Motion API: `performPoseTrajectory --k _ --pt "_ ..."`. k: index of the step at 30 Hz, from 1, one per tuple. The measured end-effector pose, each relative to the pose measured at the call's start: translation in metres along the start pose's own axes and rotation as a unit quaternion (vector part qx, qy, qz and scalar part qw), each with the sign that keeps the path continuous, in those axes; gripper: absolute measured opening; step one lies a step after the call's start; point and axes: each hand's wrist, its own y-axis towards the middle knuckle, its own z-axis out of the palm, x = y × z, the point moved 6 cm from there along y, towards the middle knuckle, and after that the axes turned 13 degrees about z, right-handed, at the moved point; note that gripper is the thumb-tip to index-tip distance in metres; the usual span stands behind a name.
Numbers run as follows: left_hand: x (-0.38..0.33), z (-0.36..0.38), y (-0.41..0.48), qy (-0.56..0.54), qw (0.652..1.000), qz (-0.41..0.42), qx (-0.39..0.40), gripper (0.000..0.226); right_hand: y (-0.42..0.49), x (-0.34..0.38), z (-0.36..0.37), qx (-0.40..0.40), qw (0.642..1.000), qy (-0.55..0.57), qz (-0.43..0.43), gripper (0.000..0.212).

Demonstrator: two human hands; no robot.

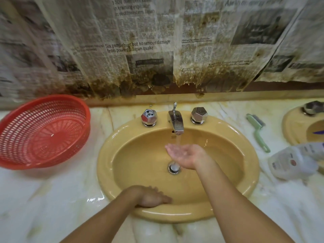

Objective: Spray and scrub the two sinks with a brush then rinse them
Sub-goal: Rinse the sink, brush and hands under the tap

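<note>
Right hand (184, 155) lies palm up, fingers relaxed, under water running from the tap (175, 122) into the sink (245, 165). Left hand (151, 197) rests flat, fingers together, on the sink's near rim. Water passes over the drain (174, 167). Right of the sink lie the brush (257, 131) and a blurred spray bottle (296, 160). Beyond them, a second sink (292, 127) is cut off. Left of the sink, a red basket (42, 132) holds nothing visible.
</note>
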Motion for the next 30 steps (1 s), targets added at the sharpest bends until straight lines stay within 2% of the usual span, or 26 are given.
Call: performPoseTrajectory --k 4,5,8,13,15,17,18,19,22,24,27,30 --pt "0.004 0.000 -0.003 -0.034 0.999 -0.011 -0.014 0.079 -0.027 0.044 -0.020 0.046 0.981 0.128 -0.138 0.040" --pt "0.005 0.001 -0.003 -0.035 0.999 -0.017 -0.015 0.079 -0.026 0.039 -0.023 0.030 0.986 0.108 -0.127 0.041" --pt "0.000 0.001 -0.003 -0.028 0.999 -0.018 -0.017 0.079 -0.009 0.001 -0.015 0.015 0.999 0.026 -0.017 0.044" --pt "0.000 0.001 -0.005 -0.024 0.999 -0.035 -0.028 0.083 -0.002 -0.020 0.008 -0.027 0.994 -0.108 0.024 0.036" --pt "0.006 0.003 -0.001 -0.013 0.998 -0.047 -0.034 0.092 -0.008 0.009 0.006 0.026 0.998 -0.029 -0.046 0.036" --pt "0.011 0.005 0.001 0.005 0.998 -0.054 -0.039 0.099 -0.020 0.045 -0.003 0.118 0.974 0.153 -0.116 0.035" --pt "0.012 0.005 0.003 0.003 0.997 -0.055 -0.044 0.097 -0.022 0.055 -0.008 0.150 0.957 0.217 -0.124 0.033" --pt "0.012 0.004 0.003 -0.005 0.997 -0.054 -0.049 0.093 -0.019 0.056 -0.013 0.148 0.957 0.223 -0.110 0.035" --pt "0.016 -0.006 -0.001 -0.002 0.994 -0.048 -0.102 0.086 -0.002 0.023 -0.019 0.053 0.996 0.057 -0.032 0.034" --pt "0.025 -0.025 -0.010 0.121 0.972 -0.073 -0.188 0.085 0.002 0.006 -0.014 0.022 1.000 -0.008 -0.007 0.035" --pt "0.040 -0.055 -0.032 0.328 0.891 -0.105 -0.296 0.084 -0.009 0.006 -0.004 0.009 0.999 -0.023 -0.026 0.035" --pt "0.063 -0.076 -0.054 0.375 0.836 -0.081 -0.391 0.090 -0.011 0.019 -0.002 -0.033 0.988 -0.145 -0.049 0.020"
